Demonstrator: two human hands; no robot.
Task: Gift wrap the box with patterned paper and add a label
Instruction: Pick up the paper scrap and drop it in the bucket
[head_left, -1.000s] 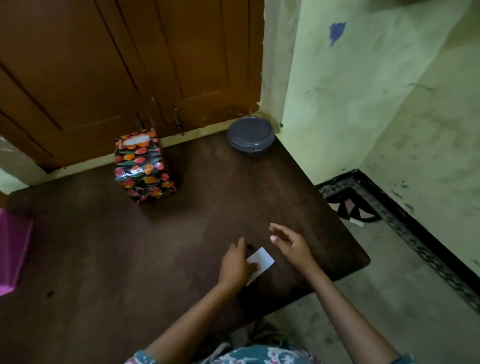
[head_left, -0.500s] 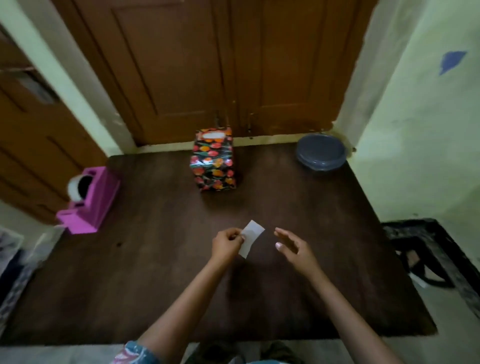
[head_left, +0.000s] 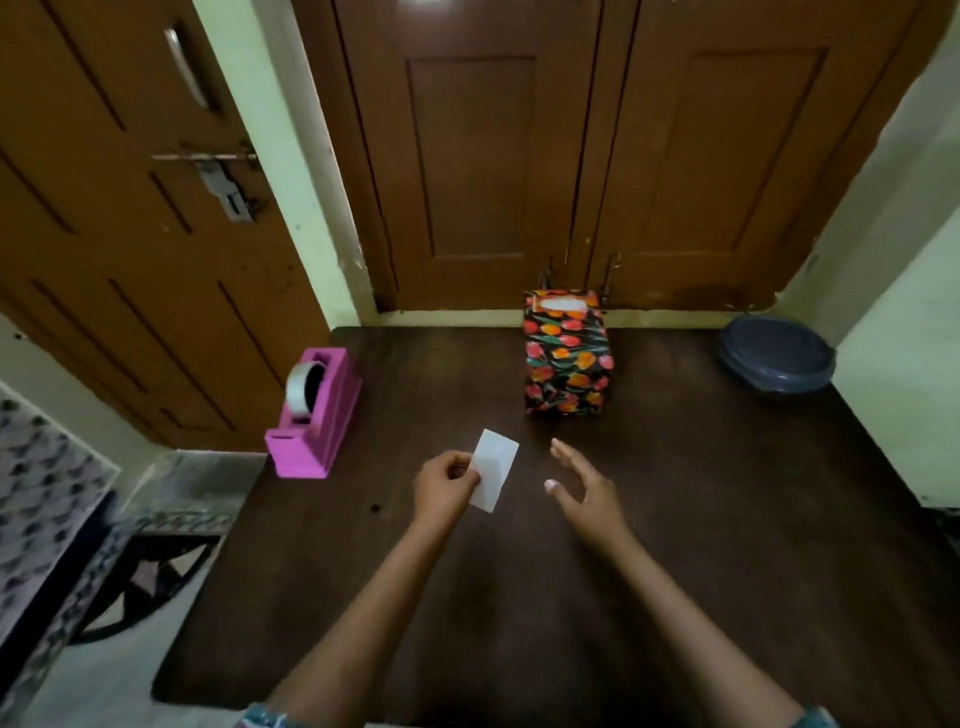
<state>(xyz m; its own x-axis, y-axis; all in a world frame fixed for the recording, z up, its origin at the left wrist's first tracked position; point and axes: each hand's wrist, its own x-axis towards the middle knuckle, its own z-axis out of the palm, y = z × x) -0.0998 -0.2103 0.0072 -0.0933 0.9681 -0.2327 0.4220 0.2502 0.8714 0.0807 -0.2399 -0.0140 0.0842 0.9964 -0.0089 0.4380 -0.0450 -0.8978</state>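
A box wrapped in black paper with orange and red flowers (head_left: 567, 361) stands at the back of the dark wooden table (head_left: 675, 545), a pale patch on its top. My left hand (head_left: 445, 488) pinches a small white label (head_left: 494, 469) by its left edge, lifted above the table in front of the box. My right hand (head_left: 584, 493) hovers to the right of the label, fingers spread and holding nothing.
A pink tape dispenser (head_left: 316, 415) with a roll of clear tape sits at the table's left edge. A grey round lidded container (head_left: 776, 361) stands in the back right corner. Brown doors close off the back and left.
My left hand lifted the label off the table and now holds it up. The view swung left, bringing the tape dispenser into sight.
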